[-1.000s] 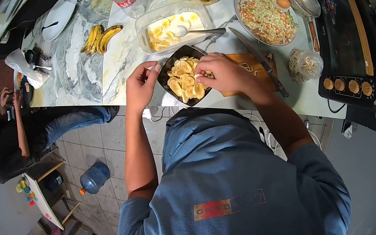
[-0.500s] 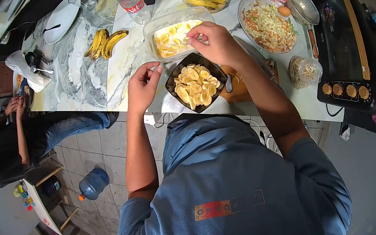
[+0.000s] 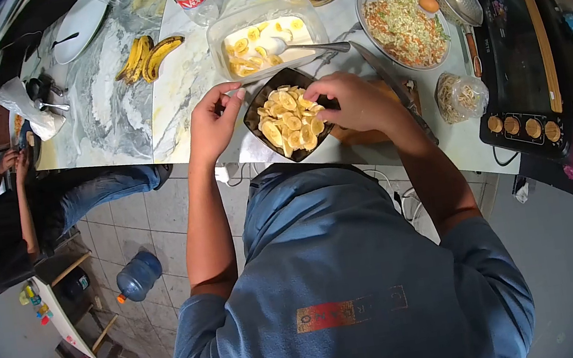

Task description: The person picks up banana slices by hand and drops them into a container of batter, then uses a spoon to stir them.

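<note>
My left hand (image 3: pixel 215 122) has its thumb and index finger pinched at the near left corner of a clear plastic container (image 3: pixel 215 48). Inside the container, banana slices lie in a creamy white liquid, and a spoon (image 3: pixel 327 47) rests across its right rim. My right hand (image 3: pixel 353 102) reaches over the right side of a dark, angular bowl (image 3: pixel 250 120). Its fingertips are closed on a banana slice (image 3: pixel 308 102) at the edge of the heap of slices (image 3: pixel 287 122). Part of the bowl's right rim is hidden by this hand.
A large knife (image 3: pixel 389 76) lies over a wooden board (image 3: pixel 361 135) at my right. Beyond are a bowl of shredded vegetables (image 3: pixel 403 27) with an egg, and a black oven (image 3: pixel 520 65). Bananas (image 3: pixel 146 59) and a bottle (image 3: pixel 192 0) stand farther back. Another person (image 3: pixel 4 226) sits at left.
My right hand has moved from over the plastic container back to the bowl of banana slices, uncovering the spoon. My left hand stays by the container's corner. The view has shifted slightly.
</note>
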Action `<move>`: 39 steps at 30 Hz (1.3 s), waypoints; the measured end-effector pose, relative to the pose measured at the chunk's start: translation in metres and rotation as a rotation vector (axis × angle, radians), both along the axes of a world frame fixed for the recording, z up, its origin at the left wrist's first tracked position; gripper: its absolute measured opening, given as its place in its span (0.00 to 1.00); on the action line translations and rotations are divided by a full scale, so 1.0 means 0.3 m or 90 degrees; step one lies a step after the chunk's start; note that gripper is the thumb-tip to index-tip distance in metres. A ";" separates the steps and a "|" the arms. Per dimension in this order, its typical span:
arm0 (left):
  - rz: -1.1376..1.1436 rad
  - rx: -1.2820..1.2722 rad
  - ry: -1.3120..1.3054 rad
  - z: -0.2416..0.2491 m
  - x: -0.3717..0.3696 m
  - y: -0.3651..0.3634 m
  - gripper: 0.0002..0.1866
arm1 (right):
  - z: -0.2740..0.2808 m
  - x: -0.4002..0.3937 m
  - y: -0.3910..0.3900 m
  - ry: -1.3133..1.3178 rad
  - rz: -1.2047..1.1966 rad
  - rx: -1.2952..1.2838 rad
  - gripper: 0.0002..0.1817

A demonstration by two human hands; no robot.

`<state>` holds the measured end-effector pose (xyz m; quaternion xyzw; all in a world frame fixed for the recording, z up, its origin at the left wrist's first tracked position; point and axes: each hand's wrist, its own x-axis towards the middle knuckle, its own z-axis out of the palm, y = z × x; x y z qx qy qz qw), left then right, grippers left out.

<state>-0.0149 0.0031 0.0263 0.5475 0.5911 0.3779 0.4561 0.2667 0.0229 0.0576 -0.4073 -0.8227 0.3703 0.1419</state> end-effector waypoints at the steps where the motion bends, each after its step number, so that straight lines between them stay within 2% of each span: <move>1: -0.001 -0.002 0.000 -0.001 0.004 -0.002 0.11 | -0.018 0.004 -0.012 0.000 -0.001 -0.002 0.18; 3: 0.003 -0.006 -0.002 -0.004 0.011 -0.007 0.11 | -0.032 -0.002 -0.033 -0.024 0.025 0.071 0.19; 10: 0.008 0.011 0.007 -0.005 0.015 -0.026 0.11 | 0.005 -0.025 -0.061 -0.028 0.065 0.022 0.18; 12: 0.013 0.002 0.009 -0.004 0.017 -0.032 0.11 | -0.012 -0.034 -0.072 0.053 0.064 0.053 0.18; 18: 0.023 0.006 0.017 0.005 0.019 -0.057 0.11 | -0.046 -0.040 -0.064 0.014 0.148 0.064 0.17; 21: 0.041 0.001 0.017 0.010 0.024 -0.073 0.11 | -0.039 -0.040 -0.058 0.029 0.109 0.084 0.16; 31: 0.072 -0.042 -0.005 0.025 0.080 -0.144 0.11 | -0.067 -0.044 -0.061 0.015 0.125 0.098 0.15; 33: -0.040 0.138 0.107 0.031 0.096 -0.159 0.14 | -0.069 -0.042 -0.059 0.024 0.137 0.114 0.15; 34: -0.066 0.099 0.128 0.041 0.099 -0.170 0.19 | -0.069 -0.043 -0.058 0.025 0.141 0.113 0.15; 35: -0.062 0.098 0.129 0.049 0.106 -0.178 0.19 | -0.069 -0.046 -0.057 0.018 0.145 0.113 0.15; 37: -0.144 0.155 0.216 0.062 0.126 -0.196 0.21 | -0.069 -0.051 -0.055 0.012 0.154 0.112 0.14; 39: -0.147 0.128 0.229 0.074 0.150 -0.218 0.24 | -0.071 -0.054 -0.053 0.012 0.159 0.102 0.15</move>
